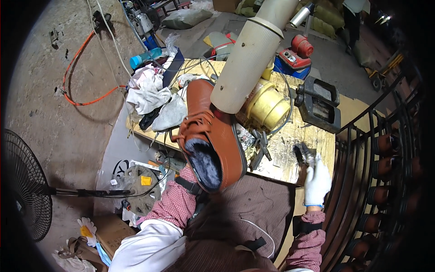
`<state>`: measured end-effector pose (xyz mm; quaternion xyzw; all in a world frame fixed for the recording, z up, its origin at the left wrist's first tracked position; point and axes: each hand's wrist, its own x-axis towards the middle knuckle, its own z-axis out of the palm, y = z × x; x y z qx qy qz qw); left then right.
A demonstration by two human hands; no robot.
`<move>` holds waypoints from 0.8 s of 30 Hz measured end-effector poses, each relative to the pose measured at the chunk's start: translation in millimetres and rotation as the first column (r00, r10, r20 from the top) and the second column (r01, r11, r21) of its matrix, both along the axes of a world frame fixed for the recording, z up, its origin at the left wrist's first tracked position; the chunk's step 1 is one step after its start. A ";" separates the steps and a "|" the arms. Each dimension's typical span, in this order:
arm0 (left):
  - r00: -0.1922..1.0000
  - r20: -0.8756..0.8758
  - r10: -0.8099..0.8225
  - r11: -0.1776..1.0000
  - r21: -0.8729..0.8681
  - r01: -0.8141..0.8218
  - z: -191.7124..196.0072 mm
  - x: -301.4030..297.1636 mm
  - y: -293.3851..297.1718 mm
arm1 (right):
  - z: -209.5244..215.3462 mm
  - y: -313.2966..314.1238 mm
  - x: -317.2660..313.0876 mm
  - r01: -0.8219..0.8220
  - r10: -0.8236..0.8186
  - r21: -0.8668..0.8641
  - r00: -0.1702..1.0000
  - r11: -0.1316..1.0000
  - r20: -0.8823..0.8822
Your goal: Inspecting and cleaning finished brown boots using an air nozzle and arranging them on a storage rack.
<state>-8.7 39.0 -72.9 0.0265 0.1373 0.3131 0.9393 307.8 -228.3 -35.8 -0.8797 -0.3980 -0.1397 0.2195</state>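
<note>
A brown leather lace-up shoe (230,149) with a dark sole and fuzzy bluish lining is held up at the middle, opening toward me. My left forearm runs up behind its heel; the shoe hides my left hand, and the fingers do not show. A wide beige tube (247,65) comes down from above, its end at the shoe's tongue and laces. On the right of the worktable, my white-gloved right hand (317,183) is closed at the fingertips on a small grey-and-dark tool (309,155), perhaps a brush. Pliers (262,144) lie between shoe and tool.
The worktable (290,158) bears a yellow round container (270,105), a black metal stand (321,105) and white rags (149,97). A rack of shoes (383,167) lines the right side. At left are a fan (27,186) and an orange cable (68,81).
</note>
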 end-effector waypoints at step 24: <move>0.975 -0.099 0.201 0.965 0.192 -0.179 86.4 -9.3 -71.6 | 86.4 -19.8 -180.4 -0.002 0.254 0.258 -0.178 0.966 -0.951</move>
